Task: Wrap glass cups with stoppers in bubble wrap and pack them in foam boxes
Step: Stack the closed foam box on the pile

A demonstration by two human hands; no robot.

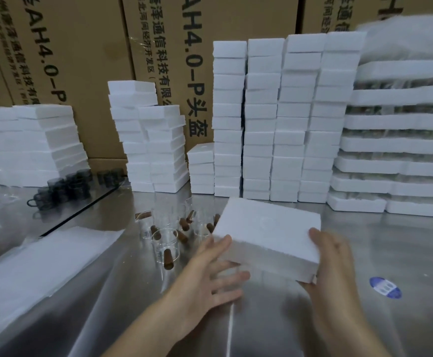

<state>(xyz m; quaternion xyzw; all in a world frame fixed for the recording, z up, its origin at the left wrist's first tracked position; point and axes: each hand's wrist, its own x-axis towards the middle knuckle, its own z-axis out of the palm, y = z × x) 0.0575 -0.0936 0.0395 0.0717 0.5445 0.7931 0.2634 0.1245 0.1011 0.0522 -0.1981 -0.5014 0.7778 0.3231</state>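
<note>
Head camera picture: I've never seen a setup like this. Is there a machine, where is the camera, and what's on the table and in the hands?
There is no machine: a person works bare-handed, and the single camera sits on their head, looking forward and down. The right hand grips a white foam box, thumb on top and fingers beneath. The left hand lies open against its near left side. On the steel table stand clear glass cups with brown stoppers, a pile of white sheets, likely the wrap, and dark cups. Stacks of foam boxes line the back.
</note>
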